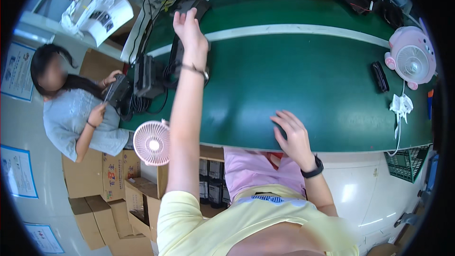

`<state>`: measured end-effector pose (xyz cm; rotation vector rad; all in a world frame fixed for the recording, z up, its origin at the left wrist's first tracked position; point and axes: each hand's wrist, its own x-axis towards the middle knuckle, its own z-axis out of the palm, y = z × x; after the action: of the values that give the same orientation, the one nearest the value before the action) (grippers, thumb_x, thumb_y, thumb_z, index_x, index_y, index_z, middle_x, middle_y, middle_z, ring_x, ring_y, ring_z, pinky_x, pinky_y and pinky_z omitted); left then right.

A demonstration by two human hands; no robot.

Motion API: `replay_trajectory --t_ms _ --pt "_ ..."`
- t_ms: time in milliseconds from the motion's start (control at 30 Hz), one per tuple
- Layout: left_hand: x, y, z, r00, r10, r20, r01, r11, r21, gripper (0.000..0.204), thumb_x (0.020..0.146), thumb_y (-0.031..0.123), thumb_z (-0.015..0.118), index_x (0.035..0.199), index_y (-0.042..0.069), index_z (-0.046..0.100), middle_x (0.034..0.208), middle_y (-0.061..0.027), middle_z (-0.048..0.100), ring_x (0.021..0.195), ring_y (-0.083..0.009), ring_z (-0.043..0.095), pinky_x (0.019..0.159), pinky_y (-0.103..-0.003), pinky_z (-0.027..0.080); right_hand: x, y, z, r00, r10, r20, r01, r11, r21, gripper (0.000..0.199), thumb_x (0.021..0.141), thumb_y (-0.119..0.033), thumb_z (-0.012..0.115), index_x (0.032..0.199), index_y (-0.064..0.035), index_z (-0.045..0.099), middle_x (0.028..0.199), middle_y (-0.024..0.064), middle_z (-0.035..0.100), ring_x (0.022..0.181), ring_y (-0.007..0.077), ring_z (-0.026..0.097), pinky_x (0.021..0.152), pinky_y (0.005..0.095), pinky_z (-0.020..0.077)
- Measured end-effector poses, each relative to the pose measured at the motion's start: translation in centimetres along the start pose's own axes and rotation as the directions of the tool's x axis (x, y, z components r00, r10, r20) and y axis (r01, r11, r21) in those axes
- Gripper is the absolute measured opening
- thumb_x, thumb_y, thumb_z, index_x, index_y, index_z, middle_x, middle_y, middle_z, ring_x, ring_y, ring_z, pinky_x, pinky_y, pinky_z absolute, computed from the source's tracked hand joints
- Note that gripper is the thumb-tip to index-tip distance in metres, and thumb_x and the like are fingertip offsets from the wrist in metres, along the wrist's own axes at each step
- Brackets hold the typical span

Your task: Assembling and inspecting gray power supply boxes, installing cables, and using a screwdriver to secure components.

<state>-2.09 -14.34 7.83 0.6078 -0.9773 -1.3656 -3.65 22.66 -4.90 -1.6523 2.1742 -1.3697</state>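
Observation:
My left hand (pixel 190 31) is stretched far out over the green belt (pixel 294 71), fingers apart, its palm over a black box-shaped device (pixel 192 1) at the belt's far left; I cannot tell whether it touches it. A thin bracelet sits on that wrist. My right hand (pixel 293 135) lies flat on the near edge of the belt with fingers spread and nothing in it. A black watch is on that wrist.
A co-worker (pixel 76 109) at the left holds a black device (pixel 116 90) beside black power units with coiled cables (pixel 147 78). A pink desk fan (pixel 151 142) stands at the belt's near left, another pink fan (pixel 411 59) at the right. Cardboard boxes (pixel 113 199) are stacked below.

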Motion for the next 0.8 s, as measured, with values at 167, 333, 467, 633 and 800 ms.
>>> replay_trajectory --t_ms 167,333,467,633,800 --pt "17.9 -8.8 -0.7 0.920 -0.182 -0.348 0.372 0.690 0.621 0.071 0.075 0.029 0.080 0.133 -0.002 0.052 0.125 -0.0183 0.062 0.110 -0.0288 0.063 0.097 -0.037 0.050 -0.3 2.5 -2.7 0.996 0.091 -0.013 -0.091 0.996 0.004 0.030 0.081 -0.004 0.068 0.110 -0.0061 0.068 0.124 0.0144 0.064 0.118 0.0351 0.059 0.097 0.0446 0.0493" --pt "26.4 -12.4 -7.7 0.879 -0.214 -0.426 0.455 0.643 0.616 0.074 0.072 0.038 0.086 0.126 -0.004 0.056 0.124 -0.0188 0.064 0.104 -0.0334 0.064 0.090 -0.042 0.054 1.5 3.1 -2.7 0.979 0.201 0.041 -0.204 0.975 0.094 0.025 0.077 -0.004 0.072 0.102 -0.0073 0.072 0.116 0.0104 0.069 0.111 0.0307 0.063 0.094 0.0404 0.0531" --pt "27.7 -14.2 -7.7 0.750 -0.283 -0.598 0.441 0.888 0.134 0.074 0.060 0.032 0.095 0.114 -0.006 0.062 0.114 -0.0176 0.069 0.090 -0.0310 0.068 0.081 -0.044 0.059 1.8 3.1 -2.9 0.984 0.174 0.030 -0.176 0.980 0.091 0.022 0.076 -0.004 0.072 0.099 -0.0081 0.072 0.117 0.0091 0.068 0.110 0.0295 0.063 0.093 0.0396 0.0537" --pt "23.3 -14.1 -2.6 0.860 -0.064 -0.506 0.336 0.818 0.468 0.060 0.060 0.019 0.096 0.107 -0.005 0.067 0.107 -0.0137 0.070 0.091 -0.0239 0.065 0.084 -0.039 0.054 1.1 3.1 -2.8 0.987 0.159 0.025 -0.160 0.983 0.086 0.019 0.079 -0.004 0.070 0.098 -0.0083 0.072 0.118 0.0093 0.068 0.112 0.0303 0.063 0.093 0.0403 0.0534" --pt "15.2 -13.2 3.1 0.965 0.244 -0.096 -0.087 0.643 0.761 0.032 0.071 -0.002 0.075 0.101 0.007 0.072 0.095 -0.0123 0.072 0.084 -0.0256 0.070 0.081 -0.034 0.055 0.3 3.2 -2.3 0.995 0.099 -0.013 -0.098 0.994 0.039 0.018 0.081 -0.006 0.068 0.099 -0.0087 0.071 0.119 0.0090 0.068 0.114 0.0305 0.062 0.095 0.0404 0.0527"
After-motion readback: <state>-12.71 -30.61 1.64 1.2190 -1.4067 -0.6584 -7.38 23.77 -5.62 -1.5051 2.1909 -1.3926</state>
